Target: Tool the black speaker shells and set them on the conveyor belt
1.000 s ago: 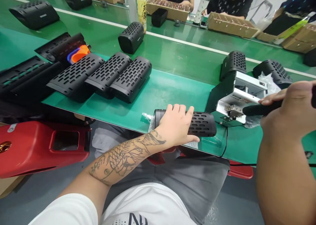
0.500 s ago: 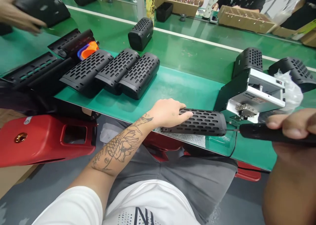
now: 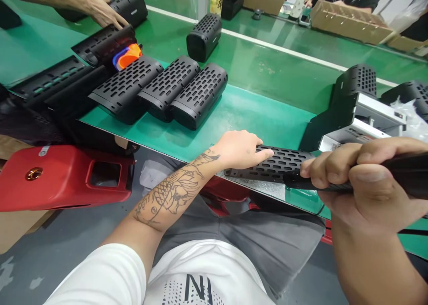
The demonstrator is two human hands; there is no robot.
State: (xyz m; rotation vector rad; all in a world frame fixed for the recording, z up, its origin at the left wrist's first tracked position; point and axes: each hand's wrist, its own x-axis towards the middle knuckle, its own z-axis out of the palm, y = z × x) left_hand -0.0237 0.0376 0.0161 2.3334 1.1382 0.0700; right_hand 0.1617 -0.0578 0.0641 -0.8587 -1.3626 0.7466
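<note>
A black perforated speaker housing (image 3: 284, 159) lies on its side along the near edge of the green bench. My left hand (image 3: 240, 150) grips its left end, thumb and fingers over the slotted face. My right hand (image 3: 364, 184) is wrapped around a black electric screwdriver (image 3: 408, 173), held nearly level. The tool's front end overlaps the housing's right end in the head view; its bit is hidden, so contact cannot be made out. Behind my right hand stands a silver-and-black screw feeder (image 3: 379, 113), partly covered by it.
Several similar housings (image 3: 200, 95) lie in a row at the left, beside an orange-and-blue object (image 3: 129, 56). One housing (image 3: 204, 37) stands farther back. A co-worker's hand (image 3: 105, 10) reaches in at upper left. A red stool (image 3: 63, 175) is below the bench edge.
My right hand has brought the screwdriver leftward, its front now over the housing's right end. My left hand keeps its grip. The co-worker's hand has moved right, and the view has shifted slightly.
</note>
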